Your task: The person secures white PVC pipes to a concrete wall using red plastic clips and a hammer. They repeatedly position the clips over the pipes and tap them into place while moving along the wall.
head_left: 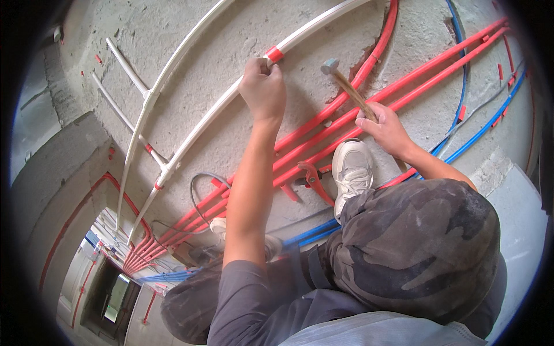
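Observation:
My left hand [262, 89] is closed, its thumb and finger pinched together against a white pipe [314, 26] on the concrete floor. Right beside the fingertips, a red clip [274, 55] goes around that pipe. Whatever the pinch holds is too small to make out. My right hand [385, 128] is wrapped round the wooden handle of a hammer [353, 92]. The hammer's grey head [330, 66] is raised to the right of the clip, apart from it.
Several red pipes [323, 135] run diagonally under my arms. A red-handled cutting tool [314, 183] lies by my light shoe [352, 167]. Blue pipes [485, 130] curve along the right. A second white pipe [173, 60] with branches lies left. A doorway [115, 297] stands at lower left.

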`<state>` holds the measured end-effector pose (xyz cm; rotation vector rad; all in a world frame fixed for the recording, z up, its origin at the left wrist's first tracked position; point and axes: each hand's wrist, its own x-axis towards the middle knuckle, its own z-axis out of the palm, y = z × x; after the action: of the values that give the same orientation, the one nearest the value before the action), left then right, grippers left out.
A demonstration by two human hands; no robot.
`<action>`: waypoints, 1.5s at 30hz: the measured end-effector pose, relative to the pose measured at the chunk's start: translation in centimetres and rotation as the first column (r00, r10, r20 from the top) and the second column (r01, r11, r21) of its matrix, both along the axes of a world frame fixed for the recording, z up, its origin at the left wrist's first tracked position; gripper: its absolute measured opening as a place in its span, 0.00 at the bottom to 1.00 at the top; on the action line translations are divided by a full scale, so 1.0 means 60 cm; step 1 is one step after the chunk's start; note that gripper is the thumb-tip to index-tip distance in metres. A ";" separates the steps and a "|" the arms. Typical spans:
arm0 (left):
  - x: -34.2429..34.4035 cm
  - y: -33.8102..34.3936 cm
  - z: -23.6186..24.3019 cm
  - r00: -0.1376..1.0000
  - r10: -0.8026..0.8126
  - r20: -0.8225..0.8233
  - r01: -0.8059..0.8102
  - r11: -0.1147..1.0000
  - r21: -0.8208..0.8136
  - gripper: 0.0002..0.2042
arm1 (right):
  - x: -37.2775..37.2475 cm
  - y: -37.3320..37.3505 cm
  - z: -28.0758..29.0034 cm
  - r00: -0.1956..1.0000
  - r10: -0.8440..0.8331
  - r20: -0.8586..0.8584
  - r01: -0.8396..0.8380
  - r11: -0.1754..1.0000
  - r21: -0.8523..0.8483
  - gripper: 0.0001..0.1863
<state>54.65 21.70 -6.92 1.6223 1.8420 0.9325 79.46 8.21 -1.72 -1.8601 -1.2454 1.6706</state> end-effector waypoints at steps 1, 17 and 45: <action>0.003 0.004 0.008 0.999 -0.026 -0.035 0.025 0.999 -0.037 0.04 | 0.000 -0.001 -0.001 1.000 -0.005 0.029 0.005 1.000 -0.006 0.12; -0.028 0.107 0.047 0.866 0.044 0.499 0.245 0.832 -0.498 0.06 | -0.046 0.077 0.038 0.958 0.170 0.232 -0.273 0.788 0.552 0.20; -0.061 0.051 -0.028 0.954 -0.300 0.021 0.300 0.954 -0.024 0.15 | -0.062 0.087 0.026 0.950 0.207 0.233 -0.310 0.567 0.763 0.24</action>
<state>50.96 24.79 -8.61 1.8068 1.5313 0.7801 75.76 13.40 -0.17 -1.2363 -1.9718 0.8197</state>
